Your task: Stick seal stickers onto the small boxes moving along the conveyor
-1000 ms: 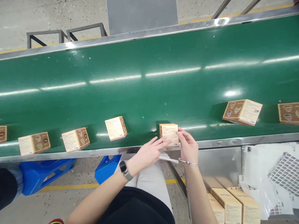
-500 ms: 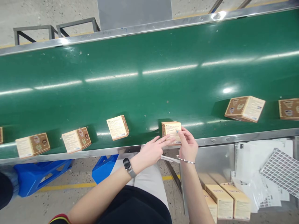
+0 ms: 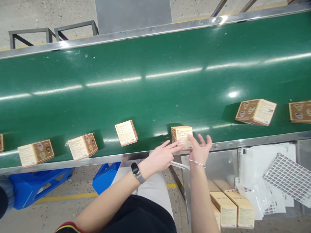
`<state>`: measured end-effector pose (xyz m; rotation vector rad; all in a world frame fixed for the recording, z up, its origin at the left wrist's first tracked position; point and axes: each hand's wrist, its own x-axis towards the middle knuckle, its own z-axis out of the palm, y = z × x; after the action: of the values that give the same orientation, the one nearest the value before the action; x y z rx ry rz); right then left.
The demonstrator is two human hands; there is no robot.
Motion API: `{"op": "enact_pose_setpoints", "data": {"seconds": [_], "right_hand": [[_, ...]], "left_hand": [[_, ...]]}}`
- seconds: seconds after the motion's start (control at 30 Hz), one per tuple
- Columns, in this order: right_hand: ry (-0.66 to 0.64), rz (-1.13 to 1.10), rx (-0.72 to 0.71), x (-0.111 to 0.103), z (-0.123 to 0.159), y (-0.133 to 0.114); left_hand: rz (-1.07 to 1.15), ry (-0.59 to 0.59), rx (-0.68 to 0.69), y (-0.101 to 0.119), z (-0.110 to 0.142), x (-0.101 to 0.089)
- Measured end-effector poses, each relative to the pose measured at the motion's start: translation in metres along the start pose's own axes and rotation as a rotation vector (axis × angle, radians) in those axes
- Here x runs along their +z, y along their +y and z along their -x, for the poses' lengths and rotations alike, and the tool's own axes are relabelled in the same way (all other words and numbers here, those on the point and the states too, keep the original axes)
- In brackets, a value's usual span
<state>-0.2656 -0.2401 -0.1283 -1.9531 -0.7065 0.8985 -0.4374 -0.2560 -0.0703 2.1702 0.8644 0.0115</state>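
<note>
A small cream-and-brown carton [image 3: 182, 134] with printed text sits near the front edge of the green conveyor belt [image 3: 155, 94]. My left hand [image 3: 162, 156] reaches to its lower left, outstretched fingers resting on the printed face. At the carton's right side is my right hand [image 3: 200, 149], its fingers spread and one fingertip touching the printed face. Neither hand is wrapped round the carton. Just left of it, a similar carton [image 3: 125, 133] stands apart from both hands. Thin white strips [image 3: 179, 165] show below my left hand; what they are I cannot tell.
More cartons stand along the belt, such as one at left [image 3: 82, 147] and one at right [image 3: 256, 112]. Below right, a metal shelf [image 3: 222, 165] bears several cartons [image 3: 224, 210], white sheets and a sticker sheet [image 3: 289, 178]. Blue stools [image 3: 39, 187] stand below the belt.
My right hand has loosened from the carton's right side, and its fingers have fanned out. The cartons near my hands and to the left have shifted slightly right along the belt.
</note>
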Motion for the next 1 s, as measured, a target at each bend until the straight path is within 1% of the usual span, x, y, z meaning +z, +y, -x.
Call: {"op": "enact_pose_setpoints", "data": {"seconds": [0.07, 0.1, 0.17, 0.2, 0.23, 0.3, 0.33, 0.37, 0.4, 0.43, 0.53, 0.6, 0.7, 0.77, 0.83, 0.93, 1.0], "right_hand": [[0.003, 0.012, 0.030, -0.010, -0.007, -0.006], [0.018, 0.013, 0.032, -0.016, -0.008, -0.013], [0.016, 0.052, -0.032, -0.029, -0.003, -0.034], [-0.031, 0.089, -0.091, -0.035, 0.002, -0.046], [-0.161, 0.185, -0.213, -0.040, 0.009, -0.059], [-0.598, 0.364, -0.451, -0.043, 0.025, -0.082], [-0.812, 0.431, -0.547, -0.041, 0.032, -0.091], [-0.989, 0.482, -0.612, -0.038, 0.038, -0.098], [-1.111, 0.522, -0.654, -0.034, 0.043, -0.103], [-1.181, 0.560, -0.676, -0.029, 0.046, -0.106], [-1.245, 0.644, -0.683, -0.016, 0.048, -0.110], [-1.278, 0.662, -0.670, -0.012, 0.047, -0.111], [-1.309, 0.682, -0.687, -0.009, 0.048, -0.112], [-1.285, 0.689, -0.775, -0.007, 0.052, -0.111], [-1.224, 0.666, -0.900, -0.004, 0.056, -0.110], [-1.137, 0.618, -1.059, -0.001, 0.064, -0.107], [-1.070, 0.611, -1.153, 0.000, 0.069, -0.105]], "left_hand": [[0.080, -0.008, -0.018, 0.001, 0.005, -0.010], [0.121, -0.027, -0.063, 0.002, 0.010, -0.016], [0.189, -0.083, -0.196, 0.004, 0.020, -0.030], [0.217, -0.104, -0.259, 0.004, 0.025, -0.036], [0.244, -0.111, -0.308, 0.004, 0.030, -0.042], [0.318, -0.079, -0.346, 0.003, 0.040, -0.050], [0.373, -0.052, -0.344, 0.002, 0.044, -0.052], [0.439, -0.027, -0.340, 0.000, 0.047, -0.054], [0.510, -0.004, -0.339, -0.002, 0.051, -0.054], [0.578, 0.019, -0.345, -0.004, 0.054, -0.054], [0.714, 0.067, -0.417, -0.009, 0.064, -0.056], [0.785, 0.078, -0.464, -0.010, 0.070, -0.059], [0.868, 0.081, -0.476, -0.011, 0.079, -0.062], [0.876, 0.085, -0.480, -0.012, 0.083, -0.062], [0.898, 0.091, -0.489, -0.013, 0.085, -0.059], [1.001, 0.090, -0.515, -0.015, 0.087, -0.054], [1.081, 0.081, -0.557, -0.018, 0.087, -0.052]]}}
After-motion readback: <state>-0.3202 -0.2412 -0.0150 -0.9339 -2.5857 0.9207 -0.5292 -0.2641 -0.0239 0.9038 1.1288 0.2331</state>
